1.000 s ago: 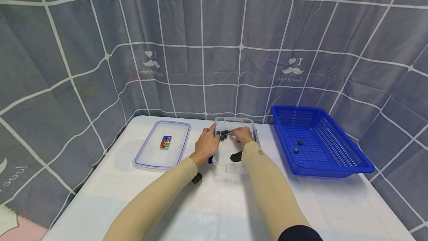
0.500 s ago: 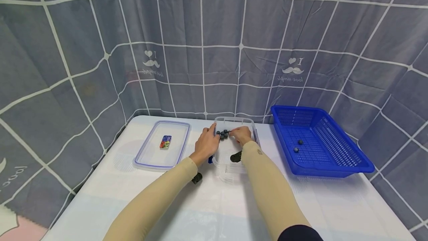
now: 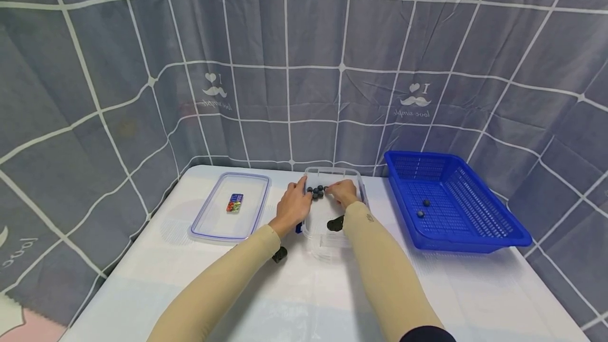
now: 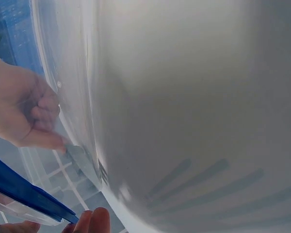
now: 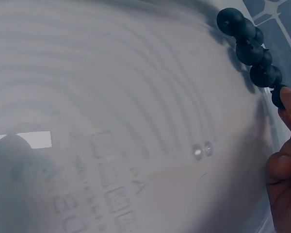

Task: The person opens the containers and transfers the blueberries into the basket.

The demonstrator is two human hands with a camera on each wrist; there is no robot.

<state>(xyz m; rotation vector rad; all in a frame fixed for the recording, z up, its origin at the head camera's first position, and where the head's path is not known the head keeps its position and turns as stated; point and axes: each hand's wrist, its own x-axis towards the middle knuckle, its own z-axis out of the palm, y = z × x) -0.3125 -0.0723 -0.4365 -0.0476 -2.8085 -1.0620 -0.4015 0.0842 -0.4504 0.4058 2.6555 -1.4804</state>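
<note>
A clear plastic food container (image 3: 324, 225) sits at the table's back middle. My left hand (image 3: 293, 206) grips its left wall, fingertips (image 4: 101, 221) showing by a blue latch (image 4: 31, 191) in the left wrist view. Inside, at the far end, several blueberries (image 3: 317, 192) lie bunched together. My right hand (image 3: 344, 191) reaches into the container from the right. Between thumb and finger it pinches one blueberry (image 5: 278, 97), beside the end of the bunch in the right wrist view. The palm side of my left hand is hidden in the head view.
The container's lid (image 3: 216, 223), clear with a blue seal, lies to the left with a small printed card (image 3: 235, 202) on it. To the right stands a blue plastic basket (image 3: 467, 239) with two blueberries (image 3: 426, 202) in it. A grey curtain (image 3: 313, 94) hangs behind the table.
Almost nothing moves. My right hand stays at the bunch with its blueberry, shifting only very slightly, and my left hand keeps its hold on the container.
</note>
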